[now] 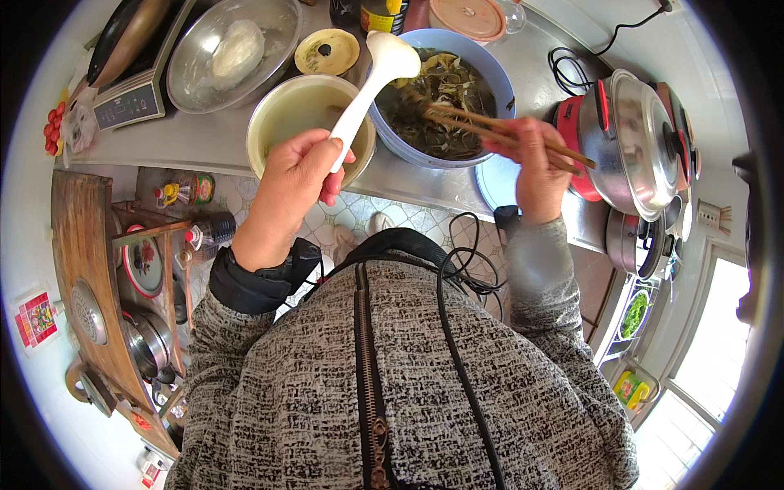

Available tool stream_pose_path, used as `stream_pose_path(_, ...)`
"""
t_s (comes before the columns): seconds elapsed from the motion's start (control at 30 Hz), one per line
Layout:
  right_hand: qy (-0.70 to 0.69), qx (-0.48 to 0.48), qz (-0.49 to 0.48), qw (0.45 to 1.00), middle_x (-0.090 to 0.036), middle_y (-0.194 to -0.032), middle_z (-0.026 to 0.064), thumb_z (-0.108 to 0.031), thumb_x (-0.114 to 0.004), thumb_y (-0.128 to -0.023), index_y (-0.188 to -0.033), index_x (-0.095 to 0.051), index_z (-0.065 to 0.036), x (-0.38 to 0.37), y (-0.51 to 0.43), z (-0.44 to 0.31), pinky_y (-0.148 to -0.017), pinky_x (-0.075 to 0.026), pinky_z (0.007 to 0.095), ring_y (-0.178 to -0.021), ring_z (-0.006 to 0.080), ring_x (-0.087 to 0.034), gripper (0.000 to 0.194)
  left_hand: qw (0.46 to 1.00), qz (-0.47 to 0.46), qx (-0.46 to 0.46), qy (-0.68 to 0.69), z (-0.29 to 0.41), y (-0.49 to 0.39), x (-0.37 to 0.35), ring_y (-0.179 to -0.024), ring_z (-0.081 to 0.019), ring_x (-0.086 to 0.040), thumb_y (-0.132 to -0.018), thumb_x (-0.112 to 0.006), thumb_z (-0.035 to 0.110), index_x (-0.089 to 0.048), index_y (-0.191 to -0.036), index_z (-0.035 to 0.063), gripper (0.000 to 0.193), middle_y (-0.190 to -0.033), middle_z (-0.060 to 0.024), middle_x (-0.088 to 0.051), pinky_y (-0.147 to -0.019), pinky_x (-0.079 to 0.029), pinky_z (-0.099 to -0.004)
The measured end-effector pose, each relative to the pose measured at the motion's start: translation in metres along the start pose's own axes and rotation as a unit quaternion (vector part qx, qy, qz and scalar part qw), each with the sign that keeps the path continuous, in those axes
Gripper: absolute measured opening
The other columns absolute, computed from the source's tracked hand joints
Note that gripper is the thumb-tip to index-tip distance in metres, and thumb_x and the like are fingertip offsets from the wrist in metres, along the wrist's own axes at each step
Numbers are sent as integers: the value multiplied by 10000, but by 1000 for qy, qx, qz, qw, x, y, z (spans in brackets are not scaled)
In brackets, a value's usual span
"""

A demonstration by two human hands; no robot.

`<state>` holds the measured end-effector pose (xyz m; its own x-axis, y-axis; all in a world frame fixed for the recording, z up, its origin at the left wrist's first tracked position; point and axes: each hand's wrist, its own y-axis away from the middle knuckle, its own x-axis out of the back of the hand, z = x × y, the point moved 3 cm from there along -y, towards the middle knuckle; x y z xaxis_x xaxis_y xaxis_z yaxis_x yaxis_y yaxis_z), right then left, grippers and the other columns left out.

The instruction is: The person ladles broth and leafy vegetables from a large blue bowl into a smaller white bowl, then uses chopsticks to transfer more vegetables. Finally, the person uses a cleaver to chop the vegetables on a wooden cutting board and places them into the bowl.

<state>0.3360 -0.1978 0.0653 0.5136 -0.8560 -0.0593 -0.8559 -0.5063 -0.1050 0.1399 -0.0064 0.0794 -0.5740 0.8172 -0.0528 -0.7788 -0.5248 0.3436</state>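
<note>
My left hand (301, 173) grips the handle of a white ladle (367, 92), whose bowl hangs by the rim of a blue basin (503, 92). In the basin, dark and yellowish leafy vegetables (447, 67) lie in dark liquid. My right hand (535, 160) holds a pair of wooden chopsticks (471, 125); their tips are blurred over the vegetables. Below the ladle stands a cream bowl (260, 110) of pale, cloudy liquid, partly hidden by my left hand. A light-blue lid or plate (497, 184) lies partly beneath the basin, near my right wrist.
A steel bowl with dough (239, 52) stands left, beside an induction cooker (131, 101). Behind are a round yellow lid (327, 52), a dark bottle (384, 17) and a pink lidded container (468, 15). A red-based steel pot (631, 141) stands right. Black cable (468, 269) hangs before me.
</note>
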Motion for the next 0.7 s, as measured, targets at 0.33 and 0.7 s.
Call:
stream_pose_path(0.33,109,-56,-146,982,-647,-861,104,-144,-543,-906,-945,-609,35,-15,-15,16,-648,-534,265,-726,167,-634,195,999,-21,33,-15,-11,-3,-5,-453,-82,-421,-893,-460,222,-579,-795,6,266,-540,-7,-472,-444,-352,-223)
stream_pose_path(0.7,-13,-97,47,994,-599,-960,215,-183,-441,-939,-1082,-520,84,61,-54,-19,-687,-570,362,-778,303,-658,313,997,-39,58,-32,-20,-7,-16,-406,-82,-413,-878,-480,259,-588,-772,1,299,-508,-9,-477,-405,-327,-224)
